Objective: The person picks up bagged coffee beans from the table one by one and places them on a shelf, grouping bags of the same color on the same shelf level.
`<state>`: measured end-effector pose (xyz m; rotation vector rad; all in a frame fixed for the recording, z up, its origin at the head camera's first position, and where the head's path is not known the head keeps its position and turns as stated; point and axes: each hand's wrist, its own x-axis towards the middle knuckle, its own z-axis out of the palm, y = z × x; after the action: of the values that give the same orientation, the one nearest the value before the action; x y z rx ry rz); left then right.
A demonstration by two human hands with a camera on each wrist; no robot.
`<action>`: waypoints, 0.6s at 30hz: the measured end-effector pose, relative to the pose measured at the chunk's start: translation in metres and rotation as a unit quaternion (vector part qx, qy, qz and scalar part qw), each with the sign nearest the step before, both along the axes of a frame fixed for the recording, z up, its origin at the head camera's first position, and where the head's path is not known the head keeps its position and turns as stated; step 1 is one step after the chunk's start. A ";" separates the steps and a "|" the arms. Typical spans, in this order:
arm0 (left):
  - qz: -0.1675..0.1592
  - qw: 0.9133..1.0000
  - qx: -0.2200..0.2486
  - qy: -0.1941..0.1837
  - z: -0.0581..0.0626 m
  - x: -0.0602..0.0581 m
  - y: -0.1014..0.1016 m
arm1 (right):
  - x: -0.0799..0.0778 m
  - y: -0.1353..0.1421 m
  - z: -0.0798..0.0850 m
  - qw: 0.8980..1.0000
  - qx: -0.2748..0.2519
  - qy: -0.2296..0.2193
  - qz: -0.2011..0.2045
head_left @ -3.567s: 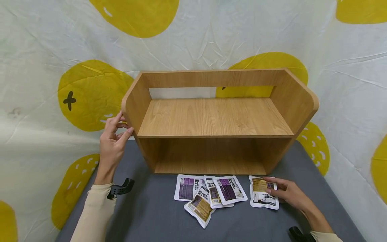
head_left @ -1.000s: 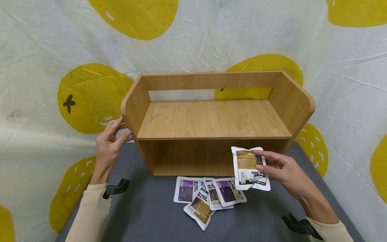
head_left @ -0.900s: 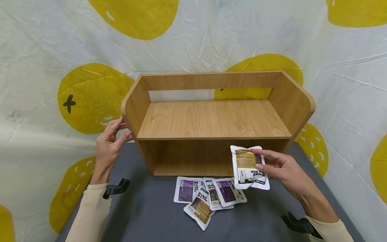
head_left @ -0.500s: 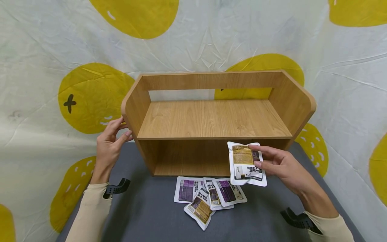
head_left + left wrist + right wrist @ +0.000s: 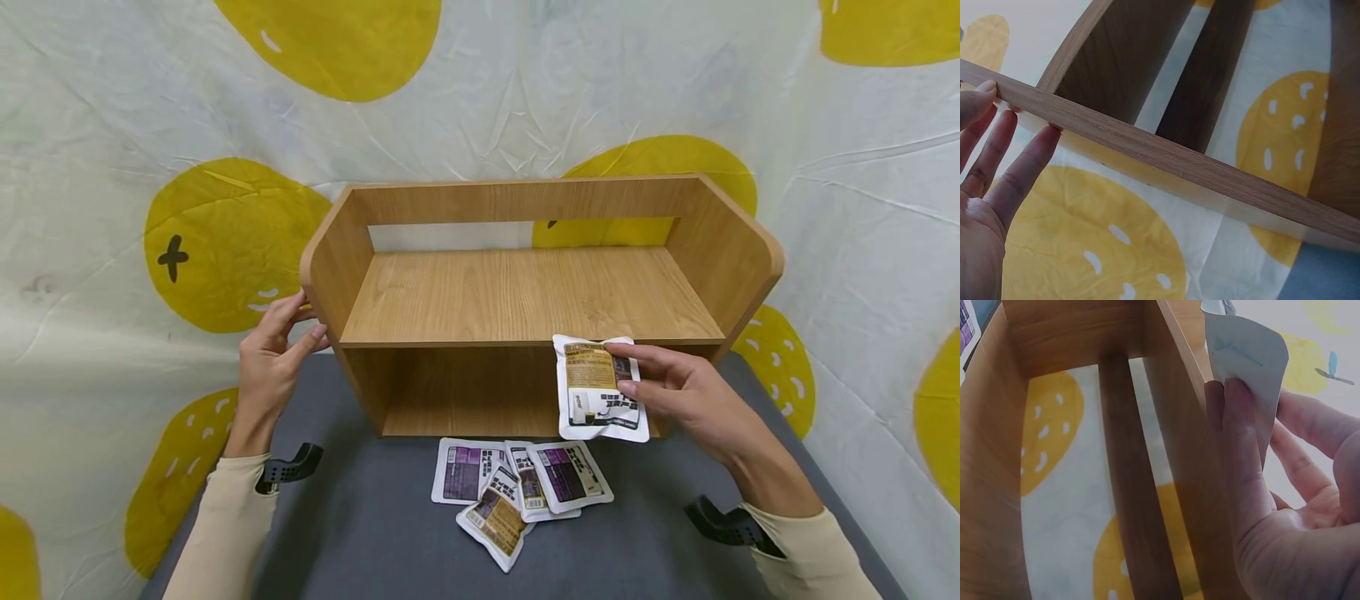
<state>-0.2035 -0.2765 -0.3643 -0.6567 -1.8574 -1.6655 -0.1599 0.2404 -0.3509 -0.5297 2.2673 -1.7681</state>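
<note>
In the head view my right hand [image 5: 693,404] pinches a white pouch with a yellow-brown printed label [image 5: 592,387] between thumb and fingers. It is raised in front of the wooden shelf [image 5: 510,296], overlapping the lower compartment and the middle board's front edge. The right wrist view shows the plain back of this pouch [image 5: 1244,353], slightly bent, with fingertips against it. My left hand [image 5: 273,362] touches the shelf's left side panel. In the left wrist view, fairly straight fingers [image 5: 1022,172] meet the panel's outer face, the thumb at its edge [image 5: 1166,153].
Several pouches lie overlapping on the grey table [image 5: 375,525] before the shelf, among them a purple-labelled pouch [image 5: 570,475] and a yellow-labelled pouch [image 5: 495,518]. A white curtain with yellow shapes [image 5: 480,92] hangs behind. The shelf's upper back has a long gap under its rail.
My right hand took the pouch off the table at right, lifted it, and carried it up and leftward to the shelf front. The left hand stays on the side panel.
</note>
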 end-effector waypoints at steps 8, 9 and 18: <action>0.007 1.000 -0.010 -0.011 0.001 0.000 0.000 | -0.007 -0.007 0.005 1.000 0.005 -0.001 -0.008; 0.006 1.000 -0.010 -0.010 0.001 0.000 -0.001 | -0.008 -0.008 0.006 1.000 0.009 0.003 -0.009; -0.002 1.000 -0.009 -0.002 0.000 0.000 -0.001 | -0.019 -0.018 0.016 1.000 0.027 0.000 -0.012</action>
<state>-0.2030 -0.2774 -0.3644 -0.6648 -1.8764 -1.6548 -0.1792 0.2220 -0.3345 -0.4950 2.3238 -1.7121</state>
